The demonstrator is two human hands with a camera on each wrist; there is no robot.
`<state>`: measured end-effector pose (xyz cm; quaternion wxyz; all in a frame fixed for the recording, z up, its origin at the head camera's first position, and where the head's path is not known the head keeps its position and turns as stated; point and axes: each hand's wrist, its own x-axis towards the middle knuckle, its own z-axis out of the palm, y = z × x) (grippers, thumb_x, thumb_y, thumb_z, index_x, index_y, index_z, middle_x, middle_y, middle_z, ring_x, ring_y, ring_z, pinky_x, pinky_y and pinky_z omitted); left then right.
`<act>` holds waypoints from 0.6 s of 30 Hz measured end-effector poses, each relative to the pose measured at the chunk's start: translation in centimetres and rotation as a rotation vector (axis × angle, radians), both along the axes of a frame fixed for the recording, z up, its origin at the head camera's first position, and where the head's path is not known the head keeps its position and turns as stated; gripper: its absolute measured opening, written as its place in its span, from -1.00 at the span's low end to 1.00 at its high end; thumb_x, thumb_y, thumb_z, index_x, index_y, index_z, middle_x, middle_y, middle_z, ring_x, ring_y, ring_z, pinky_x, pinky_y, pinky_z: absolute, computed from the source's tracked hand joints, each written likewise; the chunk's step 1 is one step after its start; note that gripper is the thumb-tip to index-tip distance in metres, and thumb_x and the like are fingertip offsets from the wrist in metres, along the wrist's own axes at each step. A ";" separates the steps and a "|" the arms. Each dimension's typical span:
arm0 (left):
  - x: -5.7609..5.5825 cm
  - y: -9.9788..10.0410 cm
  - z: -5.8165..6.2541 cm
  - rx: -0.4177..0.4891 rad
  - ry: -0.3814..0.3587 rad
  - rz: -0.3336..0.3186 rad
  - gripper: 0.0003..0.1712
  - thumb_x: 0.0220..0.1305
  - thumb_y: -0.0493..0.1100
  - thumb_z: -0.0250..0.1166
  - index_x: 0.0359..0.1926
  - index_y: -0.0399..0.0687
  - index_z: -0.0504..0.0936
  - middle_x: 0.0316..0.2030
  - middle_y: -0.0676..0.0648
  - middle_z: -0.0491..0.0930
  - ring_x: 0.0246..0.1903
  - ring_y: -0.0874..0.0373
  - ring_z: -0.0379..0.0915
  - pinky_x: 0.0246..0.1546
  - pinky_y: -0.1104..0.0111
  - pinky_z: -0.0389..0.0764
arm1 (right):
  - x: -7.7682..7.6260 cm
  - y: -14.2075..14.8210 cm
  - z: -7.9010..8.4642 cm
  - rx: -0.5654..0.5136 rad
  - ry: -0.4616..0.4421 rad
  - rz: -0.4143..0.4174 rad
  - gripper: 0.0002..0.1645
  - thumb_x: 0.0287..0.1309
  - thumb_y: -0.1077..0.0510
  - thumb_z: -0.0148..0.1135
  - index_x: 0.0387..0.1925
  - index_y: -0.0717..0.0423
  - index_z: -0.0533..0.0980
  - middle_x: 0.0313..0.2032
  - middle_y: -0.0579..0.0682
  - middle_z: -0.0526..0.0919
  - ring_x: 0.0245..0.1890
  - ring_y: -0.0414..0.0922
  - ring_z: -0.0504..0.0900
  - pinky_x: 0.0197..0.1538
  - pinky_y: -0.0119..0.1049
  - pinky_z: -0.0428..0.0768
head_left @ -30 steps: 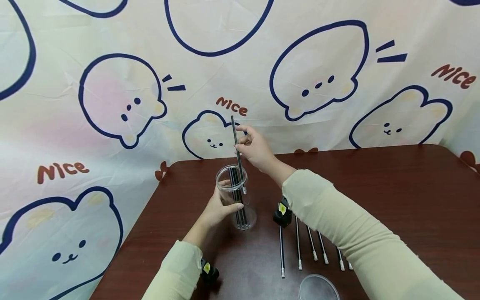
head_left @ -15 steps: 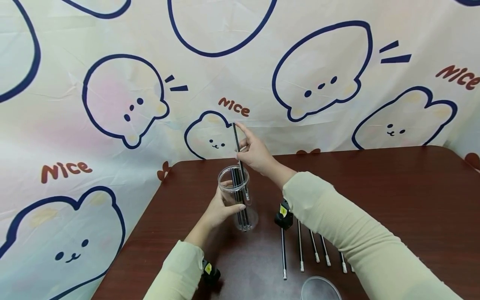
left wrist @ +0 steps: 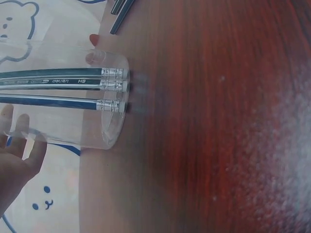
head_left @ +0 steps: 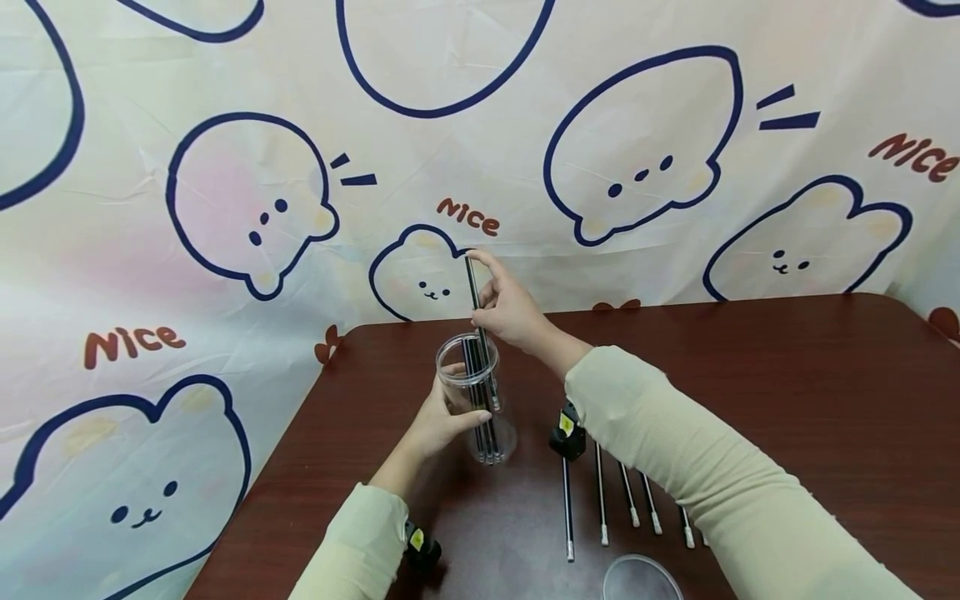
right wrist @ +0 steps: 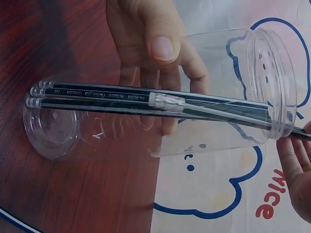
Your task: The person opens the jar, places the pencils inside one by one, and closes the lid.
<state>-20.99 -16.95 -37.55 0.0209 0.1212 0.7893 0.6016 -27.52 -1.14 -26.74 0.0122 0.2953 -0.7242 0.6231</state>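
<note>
Clear jar (right wrist: 278, 80) | left hand (head_left: 437, 422) grips it | right hand (head_left: 507, 308): fingers pinch pencil (head_left: 473, 287), partly inside | seemingly mid-insertion | next likely: lower, release

Backdrop (head_left: 450, 158): you can read "Nice" three times, in reddish brown
Pencil (left wrist: 63, 83): you see "HB"; smaller print blurs

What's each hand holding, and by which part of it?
Left hand: the jar, round its side. Right hand: a pencil, by its upper part, outside the jar.
</note>
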 end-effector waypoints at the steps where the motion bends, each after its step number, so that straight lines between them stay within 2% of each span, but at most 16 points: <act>1: 0.1 0.0 0.1 0.006 -0.007 -0.001 -0.16 -0.10 -0.23 0.33 0.16 -0.02 0.03 -0.09 -0.16 0.33 -0.21 0.07 0.32 -0.20 0.28 0.34 | 0.0 0.0 0.0 0.005 0.002 -0.005 -0.11 -0.18 0.53 0.06 0.21 -0.06 0.08 -0.52 0.07 0.35 -0.62 -0.11 0.33 -0.56 -0.36 0.34; 6: 0.9 0.5 1.3 0.006 -0.003 -0.015 -0.21 -0.07 -0.33 0.28 0.15 -0.10 0.03 -0.02 -0.18 0.31 -0.19 0.05 0.32 -0.21 0.26 0.35 | 0.2 -0.1 -0.3 0.044 0.018 -0.041 -0.36 -0.13 0.48 0.04 0.06 0.08 0.20 -0.45 0.08 0.36 -0.51 -0.09 0.41 -0.45 -0.35 0.40; 10: 1.5 0.8 2.1 -0.010 -0.005 -0.001 -0.21 -0.08 -0.34 0.26 0.16 -0.12 0.02 -0.03 -0.19 0.30 -0.23 0.08 0.32 -0.24 0.28 0.35 | 0.4 -0.2 -0.5 0.068 0.050 -0.066 -0.50 -0.10 0.46 0.05 -0.05 0.13 0.26 -0.42 0.08 0.39 -0.46 -0.07 0.46 -0.41 -0.33 0.44; 14: 1.5 0.9 2.1 -0.017 -0.010 0.005 -0.20 -0.07 -0.33 0.26 0.16 -0.13 0.02 -0.02 -0.18 0.29 -0.22 0.09 0.31 -0.24 0.28 0.34 | 0.5 -0.3 -0.7 0.076 0.074 -0.084 -0.58 -0.05 0.43 0.05 -0.09 0.15 0.31 -0.42 0.08 0.42 -0.46 -0.08 0.48 -0.43 -0.33 0.43; 18: 0.8 0.5 1.3 0.066 -0.017 -0.047 -0.23 -0.04 -0.36 0.25 0.15 -0.10 0.01 -0.02 -0.20 0.38 -0.14 0.05 0.36 -0.15 0.27 0.34 | 0.6 -0.3 -0.9 0.106 0.094 -0.089 -0.65 -0.03 0.41 0.03 -0.13 0.15 0.33 -0.46 0.07 0.44 -0.50 -0.09 0.44 -0.50 -0.35 0.40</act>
